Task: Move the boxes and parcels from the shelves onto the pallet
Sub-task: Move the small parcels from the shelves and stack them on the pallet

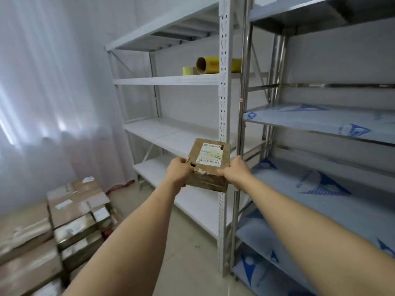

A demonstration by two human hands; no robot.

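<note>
I hold a small brown cardboard box (210, 165) with a white shipping label on top, out in front of me at the corner post of the white shelf unit (171, 80). My left hand (178, 171) grips its left edge and my right hand (236, 170) grips its right edge, thumbs on top. The box is in the air, clear of the shelf boards. At the lower left, a stack of several taped cardboard boxes (70, 212) stands on the floor; the pallet beneath it is hidden.
Yellow and brown cardboard tubes (210, 65) lie on an upper board of the white unit. A steel rack (320, 120) with blue-printed film on its boards stands to the right. White curtains (42, 92) hang at the left. Tiled floor (188, 242) runs between stack and shelves.
</note>
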